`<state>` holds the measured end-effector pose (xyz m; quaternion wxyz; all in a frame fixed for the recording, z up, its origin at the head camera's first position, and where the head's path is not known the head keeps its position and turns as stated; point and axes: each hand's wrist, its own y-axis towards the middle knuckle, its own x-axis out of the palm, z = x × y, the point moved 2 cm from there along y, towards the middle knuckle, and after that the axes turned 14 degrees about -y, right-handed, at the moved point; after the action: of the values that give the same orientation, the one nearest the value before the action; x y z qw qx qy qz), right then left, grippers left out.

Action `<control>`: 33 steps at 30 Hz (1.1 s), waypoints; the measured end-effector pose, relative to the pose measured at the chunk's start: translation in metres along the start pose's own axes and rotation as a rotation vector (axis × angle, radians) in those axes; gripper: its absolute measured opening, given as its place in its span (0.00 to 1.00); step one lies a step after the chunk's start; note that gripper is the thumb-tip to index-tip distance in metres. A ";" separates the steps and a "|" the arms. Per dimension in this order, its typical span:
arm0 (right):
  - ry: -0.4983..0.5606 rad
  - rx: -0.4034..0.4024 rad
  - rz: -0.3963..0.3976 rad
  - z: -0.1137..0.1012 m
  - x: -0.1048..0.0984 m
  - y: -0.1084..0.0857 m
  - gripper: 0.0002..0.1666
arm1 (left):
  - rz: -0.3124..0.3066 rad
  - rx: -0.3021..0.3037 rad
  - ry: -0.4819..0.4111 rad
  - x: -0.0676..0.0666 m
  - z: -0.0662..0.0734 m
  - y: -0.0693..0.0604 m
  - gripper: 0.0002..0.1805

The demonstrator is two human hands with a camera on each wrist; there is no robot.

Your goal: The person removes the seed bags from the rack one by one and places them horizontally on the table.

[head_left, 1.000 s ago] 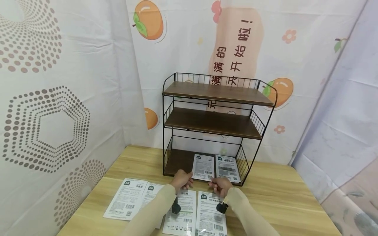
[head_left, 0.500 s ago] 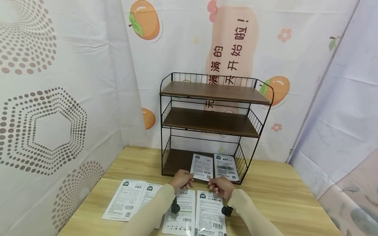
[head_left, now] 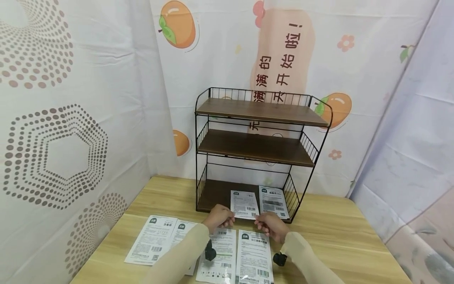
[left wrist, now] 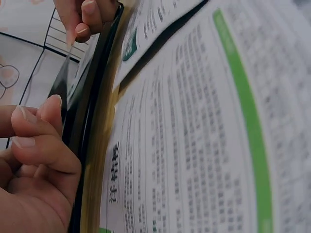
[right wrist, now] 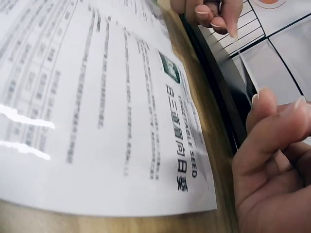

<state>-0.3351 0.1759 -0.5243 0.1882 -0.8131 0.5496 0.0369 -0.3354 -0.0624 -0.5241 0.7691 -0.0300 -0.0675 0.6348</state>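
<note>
Both hands hold a white printed seed packet [head_left: 244, 203] at the front of the rack's bottom shelf. My left hand [head_left: 220, 217] pinches its near left corner, and my right hand [head_left: 272, 224] pinches the near right corner. In the left wrist view, the packet shows almost edge-on between the left hand [left wrist: 41, 165] and the right fingertips. The right wrist view shows the right hand [right wrist: 277, 160] at the packet's other end. Just right of it, a second seed packet [head_left: 273, 202] lies flat on the shelf.
The black wire rack [head_left: 196, 173] has brown boards, with the middle board [head_left: 255, 148] above the hands. On the wooden table [head_left: 337, 236], several more seed packets lie in front, including one with a green stripe [left wrist: 252, 145] and one marked VEGETABLE SEED [right wrist: 121, 121].
The held seed packet has come slightly toward me, away from the back of the shelf. Both hands keep their pinch, and the right hand has shifted a little to the right.
</note>
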 end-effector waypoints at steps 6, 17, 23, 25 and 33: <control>0.031 0.063 0.021 0.003 0.001 -0.006 0.11 | 0.007 -0.026 0.031 0.006 0.002 -0.005 0.13; -0.029 0.000 0.006 0.000 0.004 -0.009 0.14 | -0.015 0.077 0.086 0.005 0.005 -0.017 0.14; -0.042 -0.052 0.017 -0.003 0.004 -0.015 0.15 | -0.017 0.119 0.125 0.004 0.007 -0.025 0.15; -0.050 -0.066 0.016 -0.003 0.003 -0.017 0.15 | -0.017 0.115 0.126 0.005 0.007 -0.028 0.15; -0.055 -0.077 0.009 -0.002 -0.005 -0.029 0.14 | -0.075 0.116 0.104 0.011 0.007 -0.040 0.16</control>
<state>-0.3108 0.1890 -0.5137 0.1715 -0.8160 0.5460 0.0812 -0.2958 -0.0598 -0.5110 0.7953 -0.0156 0.0085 0.6060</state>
